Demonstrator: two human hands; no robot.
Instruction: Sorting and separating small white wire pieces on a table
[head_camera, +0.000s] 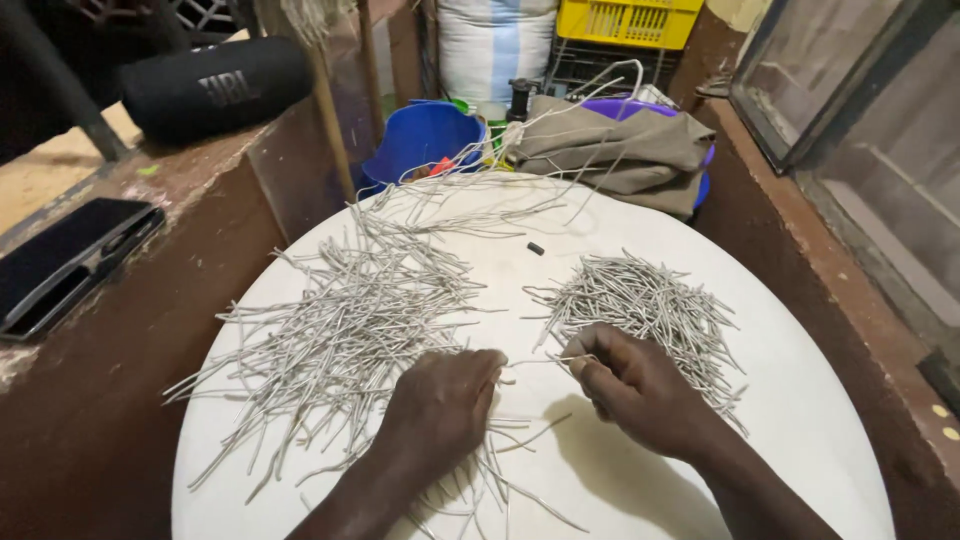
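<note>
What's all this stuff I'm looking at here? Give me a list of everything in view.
Round table: one, white, centre.
Long wire pieces: one loose pile, too many to count, grey, left half of table.
Short wire pieces: one smaller pile, grey, right half of table.
Small dark bit: one, black, on the table between the piles.
Bucket: one, blue, behind the table.
Folded cloth: one, grey-brown, far table edge.
Crate: one, yellow, top of view.
Cylindrical speaker: one, black, on the left ledge.
Phone: one, black, left ledge.
Left hand: resting on the long pile.
Right hand: pinching a thin wire piece beside the short pile.
</note>
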